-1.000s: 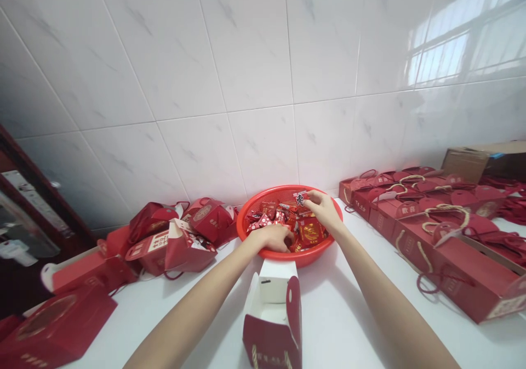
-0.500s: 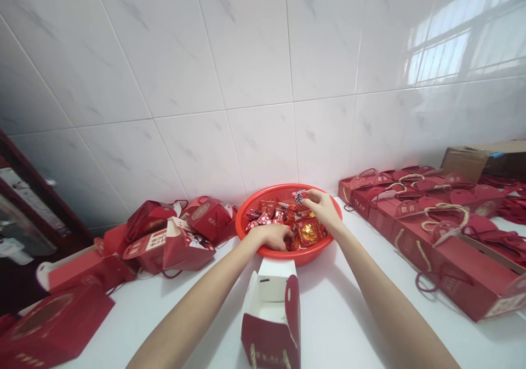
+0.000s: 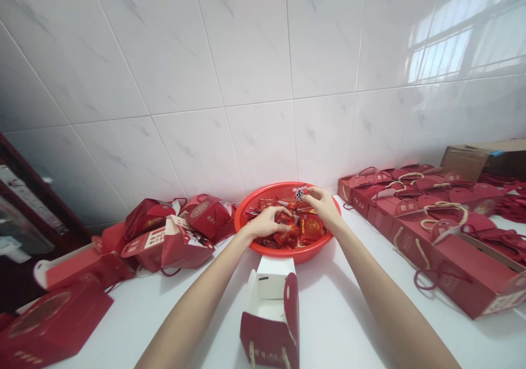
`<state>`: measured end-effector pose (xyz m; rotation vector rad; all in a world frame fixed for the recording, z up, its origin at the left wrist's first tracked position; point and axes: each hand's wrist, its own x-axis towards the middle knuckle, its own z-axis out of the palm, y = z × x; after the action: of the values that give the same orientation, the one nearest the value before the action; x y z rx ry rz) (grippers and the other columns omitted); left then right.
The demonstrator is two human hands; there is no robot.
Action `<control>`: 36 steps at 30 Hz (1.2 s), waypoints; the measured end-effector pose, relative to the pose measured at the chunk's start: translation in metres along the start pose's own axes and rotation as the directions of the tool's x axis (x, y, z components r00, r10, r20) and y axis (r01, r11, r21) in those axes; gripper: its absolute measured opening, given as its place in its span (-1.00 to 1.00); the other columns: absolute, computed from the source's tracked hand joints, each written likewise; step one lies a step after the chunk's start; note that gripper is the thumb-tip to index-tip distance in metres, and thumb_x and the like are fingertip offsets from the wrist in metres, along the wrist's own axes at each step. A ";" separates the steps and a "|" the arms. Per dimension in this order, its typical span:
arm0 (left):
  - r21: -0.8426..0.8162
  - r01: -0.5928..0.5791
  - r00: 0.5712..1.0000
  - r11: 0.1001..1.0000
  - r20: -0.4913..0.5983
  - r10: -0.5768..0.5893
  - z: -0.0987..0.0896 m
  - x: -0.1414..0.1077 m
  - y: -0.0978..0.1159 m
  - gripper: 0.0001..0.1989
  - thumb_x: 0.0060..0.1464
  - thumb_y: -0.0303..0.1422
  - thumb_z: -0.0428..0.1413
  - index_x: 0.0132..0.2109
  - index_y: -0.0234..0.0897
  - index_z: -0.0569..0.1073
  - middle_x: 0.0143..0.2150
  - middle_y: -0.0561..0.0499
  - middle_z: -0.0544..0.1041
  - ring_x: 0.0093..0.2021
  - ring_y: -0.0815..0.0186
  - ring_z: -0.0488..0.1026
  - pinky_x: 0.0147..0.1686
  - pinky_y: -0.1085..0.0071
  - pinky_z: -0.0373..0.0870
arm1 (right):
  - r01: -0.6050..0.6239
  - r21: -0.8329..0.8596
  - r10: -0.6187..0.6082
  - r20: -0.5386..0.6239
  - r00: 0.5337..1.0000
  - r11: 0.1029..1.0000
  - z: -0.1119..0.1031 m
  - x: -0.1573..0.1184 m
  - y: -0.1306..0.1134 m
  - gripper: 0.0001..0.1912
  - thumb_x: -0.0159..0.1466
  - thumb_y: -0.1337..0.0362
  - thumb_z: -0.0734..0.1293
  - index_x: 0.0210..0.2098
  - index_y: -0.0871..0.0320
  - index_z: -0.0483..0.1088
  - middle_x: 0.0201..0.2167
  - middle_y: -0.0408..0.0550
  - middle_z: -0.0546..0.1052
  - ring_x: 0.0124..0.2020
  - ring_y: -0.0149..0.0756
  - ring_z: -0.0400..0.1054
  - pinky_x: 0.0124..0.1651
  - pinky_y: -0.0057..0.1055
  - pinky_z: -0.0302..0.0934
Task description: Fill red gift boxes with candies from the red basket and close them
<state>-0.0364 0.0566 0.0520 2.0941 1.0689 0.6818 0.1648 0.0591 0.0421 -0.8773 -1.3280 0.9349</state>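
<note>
A red plastic basket (image 3: pixel 306 256) holding red and gold wrapped sweets (image 3: pixel 311 227) stands against the wall. Over its left side is my left hand (image 3: pixel 265 222), thumb and fingers apart above the sweets, with nothing visible between them. My right hand (image 3: pixel 324 204) pinches a small red candy packet (image 3: pixel 299 193) with dark lettering on a white patch, at the basket's back right. In front of the basket stands an open red gift box (image 3: pixel 269 336) with a white inside and rope handles. No sweets show in the visible part of its inside.
Several filled or folded red boxes (image 3: pixel 189 248) crowd the left, one with its top open. Rows of red boxes with cord handles (image 3: pixel 444 265) line the right. Behind them sits a brown cardboard box (image 3: pixel 464 162). A tiled wall (image 3: pixel 263 144) closes off the back.
My left hand has lifted from among the sweets and its fingers have spread. My right hand keeps the candy packet in nearly the same place.
</note>
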 end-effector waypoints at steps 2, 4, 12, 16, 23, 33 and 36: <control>-0.151 -0.045 0.993 0.987 -0.114 0.027 -0.001 0.003 -0.002 -0.66 -0.20 -0.31 0.36 -0.18 -0.25 0.59 -0.10 -0.08 0.62 -0.06 0.12 0.50 -0.02 0.29 0.38 | -0.013 0.020 0.014 -0.015 1.000 1.000 0.000 0.000 -0.001 -0.75 0.00 0.16 0.36 -0.36 0.17 0.49 -0.34 -0.04 0.62 -0.24 -0.18 0.50 -0.15 -0.30 0.38; -0.250 -0.043 0.975 0.967 -0.223 -0.014 -0.001 0.005 -0.005 -0.62 -0.24 -0.30 0.40 -0.19 -0.26 0.59 -0.13 -0.09 0.62 -0.07 0.12 0.50 -0.02 0.26 0.39 | -0.032 0.055 0.033 -0.026 0.999 0.998 -0.001 0.001 -0.002 -0.75 0.00 0.16 0.37 -0.36 0.17 0.49 -0.35 -0.05 0.61 -0.25 -0.18 0.50 -0.19 -0.32 0.39; -0.445 0.002 0.923 0.895 -0.343 -0.173 -0.005 0.008 -0.015 -0.39 -0.24 -0.22 0.43 0.01 -0.29 0.53 -0.23 0.00 0.60 -0.32 0.28 0.52 -0.19 0.30 0.46 | -0.182 0.214 0.184 0.012 0.983 0.960 -0.002 0.001 -0.006 -0.79 -0.07 0.20 0.41 -0.42 0.13 0.47 -0.44 -0.15 0.55 -0.34 -0.26 0.47 -0.27 -0.35 0.41; -0.451 -0.024 0.933 0.892 -0.332 -0.143 -0.004 0.006 -0.010 -0.42 -0.23 -0.24 0.42 0.00 -0.27 0.55 -0.10 -0.04 0.60 -0.19 0.22 0.54 -0.09 0.27 0.46 | -0.263 0.183 0.240 0.138 0.961 0.947 -0.002 -0.003 -0.011 -0.74 -0.04 0.18 0.46 -0.35 0.14 0.48 -0.37 -0.10 0.57 -0.34 -0.25 0.49 -0.33 -0.37 0.40; -0.470 -0.017 0.949 0.882 -0.285 -0.134 -0.002 0.004 -0.004 -0.36 -0.35 -0.29 0.48 -0.02 -0.27 0.55 -0.04 -0.09 0.61 -0.08 0.13 0.54 -0.03 0.21 0.45 | -0.263 0.111 0.216 0.322 0.922 0.958 -0.001 -0.010 -0.016 -0.64 -0.04 0.18 0.55 -0.29 0.17 0.47 -0.24 -0.03 0.58 -0.20 -0.19 0.49 -0.27 -0.33 0.45; -0.718 0.052 0.932 0.694 -0.215 -0.292 -0.001 0.006 0.005 -0.72 -0.01 -0.32 0.33 -0.13 -0.29 0.57 -0.25 -0.04 0.63 -0.30 0.25 0.58 -0.27 0.36 0.52 | -0.149 0.161 0.124 0.155 0.980 0.976 -0.004 -0.002 -0.005 -0.65 -0.01 0.13 0.53 -0.28 0.16 0.51 -0.22 -0.06 0.60 -0.25 -0.26 0.50 -0.27 -0.39 0.42; -0.753 0.089 0.930 0.652 -0.172 -0.326 -0.003 0.007 0.003 -0.78 0.08 -0.32 0.26 -0.11 -0.28 0.56 -0.29 -0.02 0.61 -0.44 0.32 0.54 -0.45 0.43 0.48 | -0.179 0.202 0.145 0.170 0.975 0.963 -0.005 -0.001 -0.005 -0.63 0.00 0.15 0.54 -0.23 0.15 0.53 -0.20 -0.04 0.61 -0.26 -0.25 0.51 -0.22 -0.35 0.46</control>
<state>-0.0332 0.0616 0.0574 1.1589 0.9439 1.1116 0.1699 0.0565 0.0461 -0.7657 -1.2683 1.2723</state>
